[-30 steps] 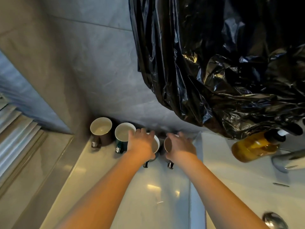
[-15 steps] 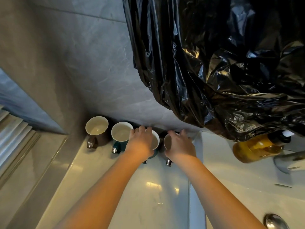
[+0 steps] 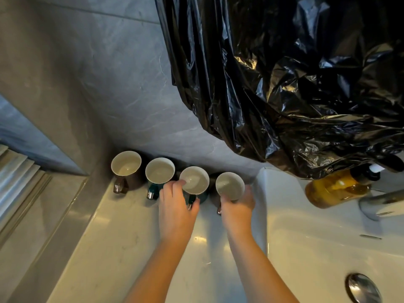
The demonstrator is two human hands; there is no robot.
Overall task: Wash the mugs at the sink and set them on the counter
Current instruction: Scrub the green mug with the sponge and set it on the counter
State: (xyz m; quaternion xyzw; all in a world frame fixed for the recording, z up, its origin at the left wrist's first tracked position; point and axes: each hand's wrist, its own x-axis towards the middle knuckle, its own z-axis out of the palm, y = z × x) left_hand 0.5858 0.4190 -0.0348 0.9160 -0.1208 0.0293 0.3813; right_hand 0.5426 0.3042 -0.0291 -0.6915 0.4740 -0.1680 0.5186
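Several mugs with white insides stand in a row at the back of the pale counter (image 3: 122,241). At the far left is a brown mug (image 3: 126,166), then a dark green mug (image 3: 160,173). My left hand (image 3: 176,206) grips the third mug (image 3: 194,179), dark green, with fingers at its left side and thumb by its handle. My right hand (image 3: 237,207) holds the fourth mug (image 3: 230,186), a brown one, from below and from its right side. The white sink (image 3: 317,243) lies right of the mugs.
A black plastic bag (image 3: 284,84) hangs over the sink's back. Under it lies an amber soap bottle (image 3: 334,189), beside a chrome tap (image 3: 384,201). The drain plug (image 3: 363,288) shows at the lower right. A grey tiled wall runs behind the mugs.
Both hands have drawn back from on top of the two right-hand mugs to their near sides, so the white insides now show. The two left mugs have not moved.
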